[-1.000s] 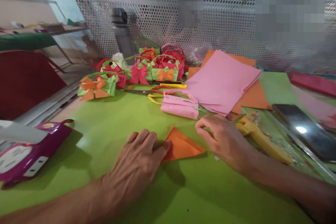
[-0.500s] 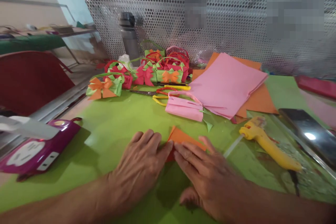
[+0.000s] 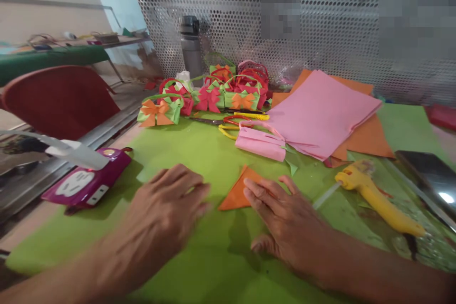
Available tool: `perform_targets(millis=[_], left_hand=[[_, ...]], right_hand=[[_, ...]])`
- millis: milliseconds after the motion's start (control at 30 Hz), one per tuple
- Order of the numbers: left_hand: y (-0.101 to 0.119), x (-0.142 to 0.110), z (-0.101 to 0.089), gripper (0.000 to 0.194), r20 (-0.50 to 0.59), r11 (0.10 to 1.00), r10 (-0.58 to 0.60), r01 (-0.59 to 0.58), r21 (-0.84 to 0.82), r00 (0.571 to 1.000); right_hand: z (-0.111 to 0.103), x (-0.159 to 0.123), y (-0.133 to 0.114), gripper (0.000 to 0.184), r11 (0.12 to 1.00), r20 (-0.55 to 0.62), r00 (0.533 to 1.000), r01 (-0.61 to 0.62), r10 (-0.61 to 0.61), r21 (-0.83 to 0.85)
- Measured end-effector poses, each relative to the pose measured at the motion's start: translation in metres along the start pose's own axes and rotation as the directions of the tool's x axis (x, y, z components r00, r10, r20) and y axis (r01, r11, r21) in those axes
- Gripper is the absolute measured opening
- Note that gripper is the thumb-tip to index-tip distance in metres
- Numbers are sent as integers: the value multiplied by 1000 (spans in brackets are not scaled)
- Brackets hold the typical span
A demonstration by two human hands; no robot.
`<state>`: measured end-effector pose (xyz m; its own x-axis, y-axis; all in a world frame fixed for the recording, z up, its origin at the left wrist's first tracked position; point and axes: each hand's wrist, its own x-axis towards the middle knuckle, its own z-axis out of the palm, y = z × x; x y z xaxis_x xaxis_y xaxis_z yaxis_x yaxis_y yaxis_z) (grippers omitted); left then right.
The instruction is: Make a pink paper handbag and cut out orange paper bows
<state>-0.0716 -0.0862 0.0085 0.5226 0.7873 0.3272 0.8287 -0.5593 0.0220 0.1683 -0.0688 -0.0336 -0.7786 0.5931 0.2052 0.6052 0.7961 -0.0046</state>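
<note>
A folded triangle of orange paper (image 3: pixel 235 194) lies flat on the green work surface (image 3: pixel 199 266) in front of me. My right hand (image 3: pixel 288 218) rests on the triangle's right part, fingers stretched over it and thumb apart on the surface; that part of the paper is hidden. To the left, separate from the paper, my left hand (image 3: pixel 171 204) holds nothing; its fingers are loosely bent, slightly blurred, with a gap at the thumb. Beyond the triangle are a pink rolled paper piece with a strap (image 3: pixel 261 145) and scissors (image 3: pixel 228 126) with red and yellow handles.
A yellow glue gun (image 3: pixel 381 199) and a phone (image 3: pixel 423 166) lie at right. Pink sheets (image 3: pixel 324 114) cover orange ones behind. Several small paper bags with bows (image 3: pixel 210 97) and a grey bottle (image 3: pixel 192 52) stand at the back. A purple power strip (image 3: pixel 89 178) is at left.
My left hand has come off the orange paper and moved left. My right hand stays on it, and more of the triangle shows. The whole view has shifted somewhat.
</note>
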Motion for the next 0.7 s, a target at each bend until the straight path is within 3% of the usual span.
perform_targets(millis=[133, 233, 367, 533, 700], left_hand=[[17, -1, 19, 61, 110, 985, 175, -173, -28, 979], [19, -8, 29, 74, 142, 978, 206, -201, -48, 968], [12, -33, 32, 70, 118, 984, 179, -177, -22, 977], [10, -53, 28, 63, 1, 995, 95, -95, -12, 995], [10, -44, 25, 41, 22, 999, 30, -29, -40, 999]], right_hand=[[-3, 1, -2, 66, 1000, 30, 1000, -5, 5, -10], [-3, 2, -2, 65, 1000, 29, 1000, -5, 5, -7], [-1, 2, -2, 67, 1000, 1, 1000, -8, 8, -16], [0, 1, -2, 65, 999, -24, 1000, 10, -11, -52], [-2, 4, 1, 36, 996, -82, 995, 52, -59, -77]])
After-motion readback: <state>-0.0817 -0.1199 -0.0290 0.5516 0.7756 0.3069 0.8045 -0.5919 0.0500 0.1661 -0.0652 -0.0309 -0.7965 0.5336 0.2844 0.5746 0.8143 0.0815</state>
